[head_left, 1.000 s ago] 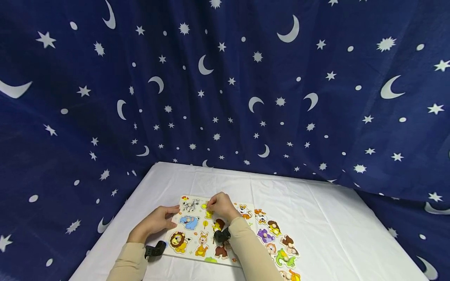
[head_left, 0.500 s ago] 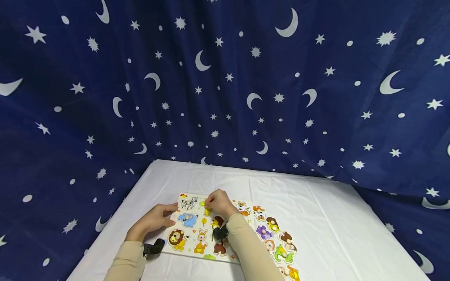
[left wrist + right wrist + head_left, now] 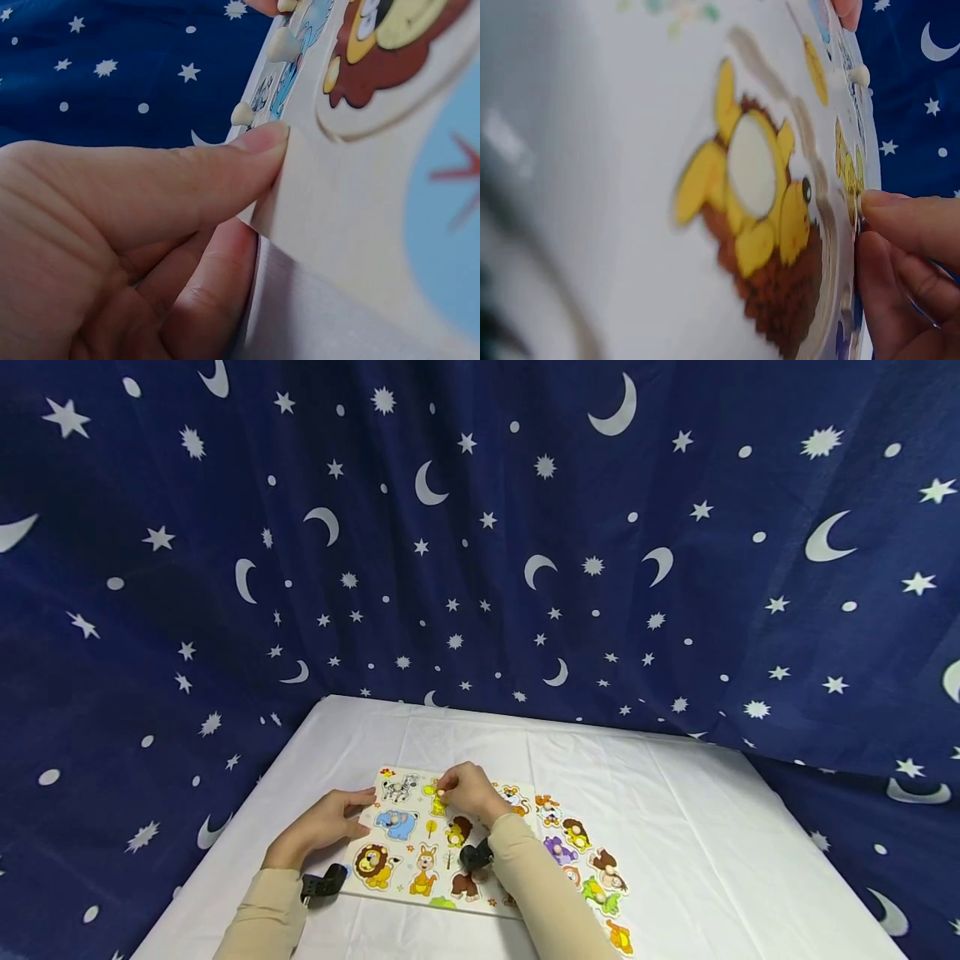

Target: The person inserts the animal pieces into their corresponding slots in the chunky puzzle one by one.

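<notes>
A wooden peg puzzle board with animal pictures lies on the table. My left hand rests at its left side, thumb and index finger spread along the edge. In the left wrist view the straight thumb presses the board's rim. My right hand pinches a yellow giraffe puzzle piece at the board's upper middle; the fingers partly hide it. Around them on the board are a zebra, a blue elephant, a lion, a kangaroo and a hedgehog.
Right of the board lie loose knobbed animal pieces, among them a purple one, a hedgehog and a green crocodile. The right forearm covers the board's lower right part. A white cloth covers the table; a dark-blue star curtain hangs behind.
The head view has tilted slightly, shifting everything a little up and left. The right hand stays at the giraffe, more of which shows now. The left hand keeps its place at the board's edge.
</notes>
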Available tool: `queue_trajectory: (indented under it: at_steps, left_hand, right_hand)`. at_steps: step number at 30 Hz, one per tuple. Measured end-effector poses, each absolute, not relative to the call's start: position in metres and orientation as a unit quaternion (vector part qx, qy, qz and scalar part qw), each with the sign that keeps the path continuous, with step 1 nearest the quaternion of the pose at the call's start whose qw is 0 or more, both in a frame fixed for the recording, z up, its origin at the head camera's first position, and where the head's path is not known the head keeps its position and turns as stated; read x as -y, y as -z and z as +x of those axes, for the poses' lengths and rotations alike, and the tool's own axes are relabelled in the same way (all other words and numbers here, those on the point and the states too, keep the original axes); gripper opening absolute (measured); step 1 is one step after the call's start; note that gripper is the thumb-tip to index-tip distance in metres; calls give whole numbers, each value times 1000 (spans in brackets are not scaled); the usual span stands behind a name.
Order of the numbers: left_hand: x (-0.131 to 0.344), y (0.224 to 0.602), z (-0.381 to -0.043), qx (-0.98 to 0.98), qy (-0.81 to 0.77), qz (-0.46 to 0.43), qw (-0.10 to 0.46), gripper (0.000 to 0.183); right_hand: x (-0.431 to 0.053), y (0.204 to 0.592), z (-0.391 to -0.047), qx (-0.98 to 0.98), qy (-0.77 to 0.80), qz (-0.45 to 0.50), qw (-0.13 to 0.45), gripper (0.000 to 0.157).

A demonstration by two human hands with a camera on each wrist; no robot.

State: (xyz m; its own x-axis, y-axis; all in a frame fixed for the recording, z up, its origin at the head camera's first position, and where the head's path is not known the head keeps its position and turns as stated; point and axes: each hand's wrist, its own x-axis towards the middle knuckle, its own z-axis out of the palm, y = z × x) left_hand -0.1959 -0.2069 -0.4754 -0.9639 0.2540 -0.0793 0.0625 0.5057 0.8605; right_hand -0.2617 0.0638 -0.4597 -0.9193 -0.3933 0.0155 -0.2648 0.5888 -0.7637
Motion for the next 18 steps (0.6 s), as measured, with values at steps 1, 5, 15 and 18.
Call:
queue_trajectory:
  at_steps: [1, 5, 15, 18]
  left_hand:
    - [207, 475, -196, -863, -487, 91, 98, 57]
    - [207, 475, -196, -865, -484, 88, 99, 58]
    - [207, 477, -193, -867, -480, 90, 100, 59]
    - [207, 476, -194, -868, -478, 92, 98, 59]
  right_hand:
    - [-65, 459, -261, -889, 412, -185, 78, 8]
    - [-69, 458, -259, -888, 415, -180, 86, 10]
    - [-82, 452, -250, -883, 410, -192, 125, 14]
    - [-86, 450, -248, -885, 401, -199, 125, 13]
